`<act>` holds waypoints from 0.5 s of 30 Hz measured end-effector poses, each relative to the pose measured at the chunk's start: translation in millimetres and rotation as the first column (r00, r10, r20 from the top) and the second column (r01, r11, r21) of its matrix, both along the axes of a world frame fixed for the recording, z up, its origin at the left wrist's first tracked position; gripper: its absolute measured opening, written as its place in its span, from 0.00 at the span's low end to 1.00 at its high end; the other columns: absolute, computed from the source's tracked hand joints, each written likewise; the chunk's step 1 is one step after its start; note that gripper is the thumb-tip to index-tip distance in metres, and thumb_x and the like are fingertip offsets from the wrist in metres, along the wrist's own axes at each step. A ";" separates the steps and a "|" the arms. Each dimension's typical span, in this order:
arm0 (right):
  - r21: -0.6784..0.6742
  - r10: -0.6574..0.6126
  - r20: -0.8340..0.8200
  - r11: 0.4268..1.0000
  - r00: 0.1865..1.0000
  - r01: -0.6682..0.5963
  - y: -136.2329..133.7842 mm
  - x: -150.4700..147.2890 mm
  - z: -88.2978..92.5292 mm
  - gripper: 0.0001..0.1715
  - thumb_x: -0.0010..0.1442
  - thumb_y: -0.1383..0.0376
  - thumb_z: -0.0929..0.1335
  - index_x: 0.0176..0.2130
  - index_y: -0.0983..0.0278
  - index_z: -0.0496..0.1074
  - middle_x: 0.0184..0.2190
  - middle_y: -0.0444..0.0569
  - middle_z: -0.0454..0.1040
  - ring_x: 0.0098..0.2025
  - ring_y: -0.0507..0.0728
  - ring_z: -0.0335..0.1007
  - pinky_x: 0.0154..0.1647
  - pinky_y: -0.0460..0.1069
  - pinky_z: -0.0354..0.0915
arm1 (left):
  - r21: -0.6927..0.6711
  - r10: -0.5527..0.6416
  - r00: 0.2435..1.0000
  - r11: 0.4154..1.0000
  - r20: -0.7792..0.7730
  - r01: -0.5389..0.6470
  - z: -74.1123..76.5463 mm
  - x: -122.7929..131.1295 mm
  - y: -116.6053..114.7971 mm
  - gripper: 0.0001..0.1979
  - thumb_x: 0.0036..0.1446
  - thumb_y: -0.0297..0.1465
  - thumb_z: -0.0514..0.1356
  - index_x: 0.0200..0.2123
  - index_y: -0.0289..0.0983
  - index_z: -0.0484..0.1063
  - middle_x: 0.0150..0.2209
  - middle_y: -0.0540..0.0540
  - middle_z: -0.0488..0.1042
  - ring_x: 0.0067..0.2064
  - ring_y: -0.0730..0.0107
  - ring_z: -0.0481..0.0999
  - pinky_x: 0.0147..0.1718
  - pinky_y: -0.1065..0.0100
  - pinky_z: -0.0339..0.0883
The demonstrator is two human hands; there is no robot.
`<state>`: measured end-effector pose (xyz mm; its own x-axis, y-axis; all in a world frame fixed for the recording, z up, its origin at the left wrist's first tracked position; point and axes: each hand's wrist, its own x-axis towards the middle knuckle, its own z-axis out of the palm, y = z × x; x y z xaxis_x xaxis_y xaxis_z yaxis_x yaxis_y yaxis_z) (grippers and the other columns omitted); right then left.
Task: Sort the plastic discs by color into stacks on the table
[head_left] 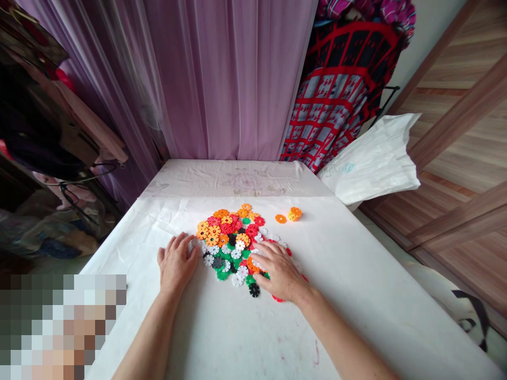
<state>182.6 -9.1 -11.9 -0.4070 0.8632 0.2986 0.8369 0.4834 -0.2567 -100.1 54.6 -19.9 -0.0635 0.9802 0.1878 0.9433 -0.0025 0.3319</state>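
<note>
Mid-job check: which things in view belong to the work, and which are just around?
Belong:
- pile of notched discs, between left hand and right hand
- loose orange disc
- orange stack

Just around:
- white bag
- purple curtain
- red patterned cloth

Notched flower discs [222, 275]: thin plastic by look, smooth, low sheen. White table covering [225, 338]: smooth, softly glossy, creased near far left. Purple curtain [222, 79]: cloth, soft-folded, faint satin sheen. Red-black patterned fabric [319, 108]: soft cloth, matt. White sack [376, 161]: crinkled, looks like woven plastic, slight sheen. Panelled door [455, 116]: wood-grain finish, satin; solid wood or laminate, cannot tell.
</note>
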 end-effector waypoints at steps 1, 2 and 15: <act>-0.033 -0.013 0.011 0.999 1.000 0.013 0.8 -1.7 1.5 0.23 0.56 0.63 0.70 0.52 0.59 0.75 0.60 0.54 0.69 0.63 0.65 0.60 0.64 0.64 0.56 | -0.008 -0.001 1.000 1.000 -0.003 0.001 0.3 0.0 0.0 0.21 0.65 0.40 0.49 0.55 0.43 0.73 0.63 0.41 0.68 0.66 0.51 0.62 0.62 0.43 0.52; -0.067 -0.023 0.016 0.997 1.000 0.024 2.1 -2.9 2.9 0.23 0.56 0.63 0.70 0.52 0.59 0.75 0.61 0.54 0.69 0.63 0.65 0.60 0.64 0.63 0.56 | -0.014 -0.001 1.000 1.000 -0.005 0.001 0.6 0.1 0.0 0.21 0.65 0.40 0.49 0.55 0.43 0.72 0.63 0.41 0.67 0.66 0.51 0.62 0.62 0.43 0.51; -0.126 -0.086 -0.235 0.990 0.968 0.058 17.8 -11.7 11.6 0.20 0.50 0.65 0.73 0.44 0.59 0.74 0.60 0.53 0.69 0.62 0.64 0.61 0.62 0.61 0.56 | -0.007 0.006 1.000 1.000 0.018 -0.005 -1.1 0.5 -0.8 0.20 0.65 0.39 0.49 0.55 0.43 0.72 0.64 0.41 0.67 0.66 0.52 0.61 0.63 0.41 0.50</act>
<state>170.9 8.7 -0.3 -0.2719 0.9222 0.2750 0.7758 0.3791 -0.5044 -99.6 53.8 -21.0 -0.0722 0.9810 0.1802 0.9372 0.0050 0.3486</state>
